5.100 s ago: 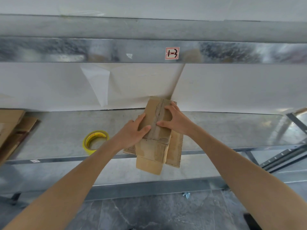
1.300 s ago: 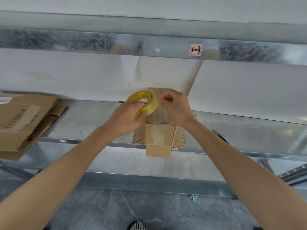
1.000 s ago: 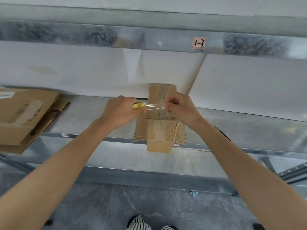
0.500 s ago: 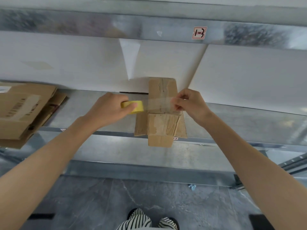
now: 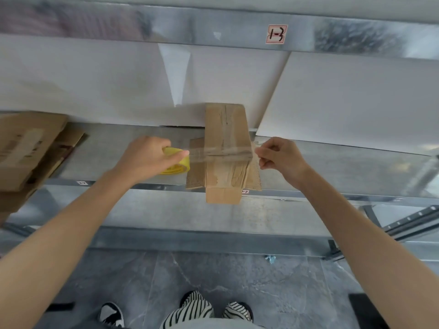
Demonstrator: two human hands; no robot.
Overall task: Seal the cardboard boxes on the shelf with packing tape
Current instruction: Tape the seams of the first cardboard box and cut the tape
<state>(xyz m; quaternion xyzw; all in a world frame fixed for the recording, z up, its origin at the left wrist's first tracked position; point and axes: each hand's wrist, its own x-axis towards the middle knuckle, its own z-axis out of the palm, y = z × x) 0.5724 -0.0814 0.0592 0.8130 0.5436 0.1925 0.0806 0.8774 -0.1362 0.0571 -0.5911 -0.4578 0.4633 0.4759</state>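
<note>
While tape (image 5: 228, 154) spans box (image 5: 225, 124), flap (image 5: 223, 195) overhangs shelf (image 5: 344, 172)

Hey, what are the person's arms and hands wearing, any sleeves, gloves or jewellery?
The left forearm and right forearm are bare to the frame edge; no sleeves show. The left hand and right hand wear no gloves, and no watch, bracelet or ring is visible.

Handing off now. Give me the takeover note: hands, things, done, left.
Left hand grips the yellow tape roll, left of the cardboard box.
Right hand pinches the free end of the clear tape strip, right of the box.
Box sits on the shelf, near end overhanging; the strip spans its top.
Done: strip pulled across.
Left: press down, cut; near flaps splay open.
</note>
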